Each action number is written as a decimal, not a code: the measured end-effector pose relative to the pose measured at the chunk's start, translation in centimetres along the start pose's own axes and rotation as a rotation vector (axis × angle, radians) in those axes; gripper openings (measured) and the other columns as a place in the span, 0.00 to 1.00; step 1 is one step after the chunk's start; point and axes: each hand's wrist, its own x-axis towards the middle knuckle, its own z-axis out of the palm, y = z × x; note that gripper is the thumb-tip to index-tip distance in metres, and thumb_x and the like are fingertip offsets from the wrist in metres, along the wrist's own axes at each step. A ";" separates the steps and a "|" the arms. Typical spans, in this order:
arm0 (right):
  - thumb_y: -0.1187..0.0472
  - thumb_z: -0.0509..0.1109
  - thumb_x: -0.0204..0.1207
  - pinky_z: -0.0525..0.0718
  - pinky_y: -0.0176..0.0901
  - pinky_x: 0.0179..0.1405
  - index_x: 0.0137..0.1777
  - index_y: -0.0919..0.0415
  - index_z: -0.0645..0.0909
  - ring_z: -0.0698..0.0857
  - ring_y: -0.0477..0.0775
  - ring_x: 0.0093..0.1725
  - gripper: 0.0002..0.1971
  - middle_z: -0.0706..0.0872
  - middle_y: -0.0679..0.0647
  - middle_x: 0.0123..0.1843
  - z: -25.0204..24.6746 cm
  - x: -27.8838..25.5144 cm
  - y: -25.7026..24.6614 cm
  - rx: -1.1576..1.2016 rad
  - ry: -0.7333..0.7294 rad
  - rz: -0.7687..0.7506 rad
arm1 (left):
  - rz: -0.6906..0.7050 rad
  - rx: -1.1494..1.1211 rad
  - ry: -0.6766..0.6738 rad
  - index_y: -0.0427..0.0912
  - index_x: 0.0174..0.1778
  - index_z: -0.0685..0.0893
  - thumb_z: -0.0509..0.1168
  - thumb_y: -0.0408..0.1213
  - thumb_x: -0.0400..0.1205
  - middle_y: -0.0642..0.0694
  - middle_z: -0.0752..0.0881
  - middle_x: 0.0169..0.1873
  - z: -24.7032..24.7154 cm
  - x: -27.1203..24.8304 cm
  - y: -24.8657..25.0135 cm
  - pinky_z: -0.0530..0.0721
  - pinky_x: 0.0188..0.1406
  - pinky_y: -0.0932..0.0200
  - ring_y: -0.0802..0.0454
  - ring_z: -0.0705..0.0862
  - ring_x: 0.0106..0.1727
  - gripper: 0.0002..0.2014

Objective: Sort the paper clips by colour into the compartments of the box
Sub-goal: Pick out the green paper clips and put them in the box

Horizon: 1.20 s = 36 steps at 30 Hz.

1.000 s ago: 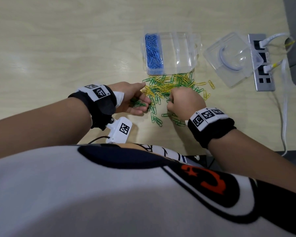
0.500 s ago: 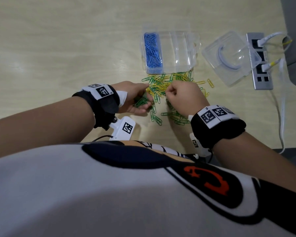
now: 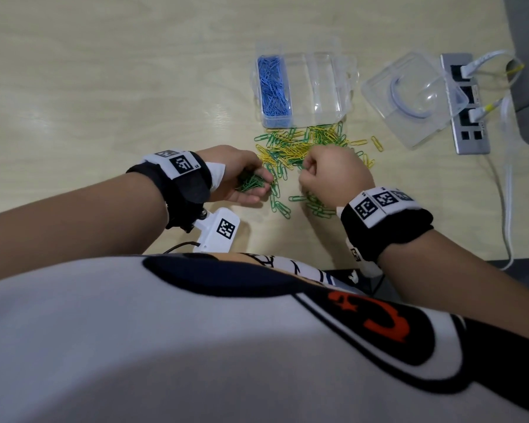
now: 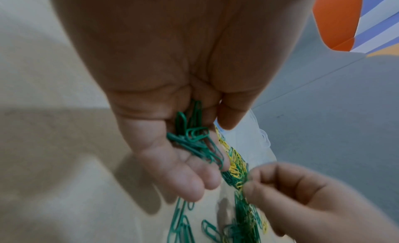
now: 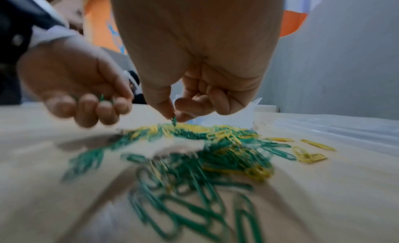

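left hand (image 3: 239,178) palm up, fingers cupped round a bunch of green clips (image 4: 194,141), right hand (image 3: 333,175) knuckles up, thumb and forefinger pinching one green clip (image 5: 173,121), other fingers curled, both forearms bare, black wristbands

Pale wood table (image 3: 104,87), grey wall (image 5: 334,50) behind (orange patch (image 4: 336,18), blurred).
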 end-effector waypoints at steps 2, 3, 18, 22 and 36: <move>0.58 0.69 0.73 0.82 0.41 0.40 0.44 0.52 0.84 0.83 0.45 0.39 0.02 0.85 0.44 0.37 -0.6 -0.5 -1.3 0.171 0.017 -0.081 | -0.004 -0.025 -0.030 0.35 0.44 0.84 0.52 0.47 0.88 0.40 0.85 0.32 0.4 0.2 -0.1 0.89 0.45 0.53 0.50 0.85 0.31 0.22; 0.56 0.71 0.74 0.82 0.39 0.41 0.45 0.51 0.85 0.83 0.42 0.38 0.03 0.85 0.43 0.37 -0.7 -0.8 -2.1 0.227 -0.019 -0.126 | 0.002 -0.048 -0.033 0.34 0.46 0.84 0.51 0.48 0.88 0.39 0.85 0.32 0.7 0.2 -0.1 0.88 0.46 0.51 0.48 0.85 0.32 0.23; 0.53 0.67 0.79 0.83 0.51 0.49 0.58 0.57 0.80 0.82 0.58 0.52 0.12 0.81 0.54 0.53 2.6 -1.8 -0.9 -0.223 -0.174 -0.164 | 0.003 -0.081 0.057 0.39 0.39 0.79 0.53 0.46 0.88 0.45 0.82 0.23 -1.1 -0.3 -0.5 0.86 0.26 0.63 0.52 0.78 0.28 0.19; 0.59 0.63 0.79 0.82 0.49 0.42 0.53 0.61 0.82 0.83 0.60 0.47 0.09 0.82 0.57 0.49 2.7 -1.4 -1.1 -0.272 -0.183 -0.151 | 0.003 -0.054 0.058 0.37 0.41 0.80 0.53 0.48 0.88 0.41 0.82 0.28 -1.0 -0.5 -0.6 0.86 0.26 0.60 0.51 0.80 0.27 0.20; 0.57 0.71 0.75 0.81 0.43 0.44 0.46 0.54 0.86 0.81 0.45 0.41 0.04 0.86 0.46 0.41 0.9 -1.4 -4.3 0.253 -0.049 -0.213 | -0.007 -0.043 -0.011 0.35 0.48 0.80 0.53 0.48 0.88 0.38 0.83 0.36 0.2 0.1 -1.2 0.89 0.44 0.53 0.48 0.84 0.32 0.19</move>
